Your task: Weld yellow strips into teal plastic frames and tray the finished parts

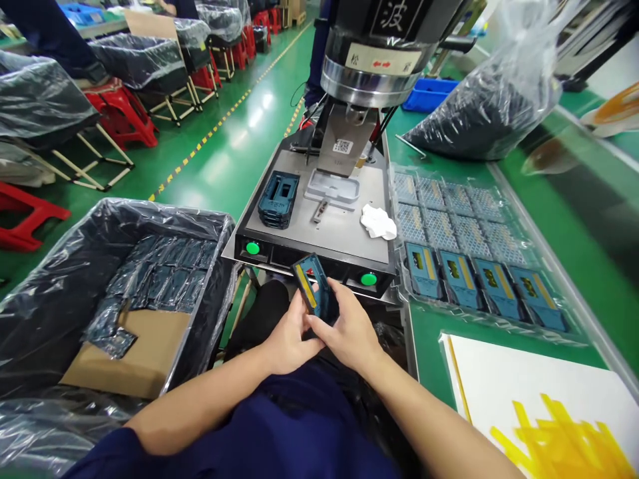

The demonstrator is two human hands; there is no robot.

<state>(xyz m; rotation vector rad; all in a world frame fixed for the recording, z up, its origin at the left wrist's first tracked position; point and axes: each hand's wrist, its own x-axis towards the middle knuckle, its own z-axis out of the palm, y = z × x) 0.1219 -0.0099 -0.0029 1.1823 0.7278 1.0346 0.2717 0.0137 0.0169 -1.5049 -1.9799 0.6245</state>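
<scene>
My left hand (pixel 288 339) and my right hand (pixel 349 324) both grip a dark teal plastic housing (pixel 315 283), tilted, in front of the machine's near edge. A yellow strip runs along its left side. Behind it, a stack of similar teal housings (pixel 279 196) rests on the machine's metal plate (pixel 294 249). Right of that stack lie a pale grey fixture (pixel 333 188), a small metal piece (pixel 320 211) and a crumpled white cloth (pixel 378 221). The press head (pixel 349 140) hangs above the fixture.
Green buttons (pixel 368 279) sit on the machine's front. To the right, a clear tray (pixel 449 226) holds several teal housings in its near row; a white board (pixel 524 372) carries yellow strips (pixel 564 432). At left stands a plastic-lined bin (pixel 219 266) with bagged parts (pixel 170 276) and cardboard (pixel 154 339).
</scene>
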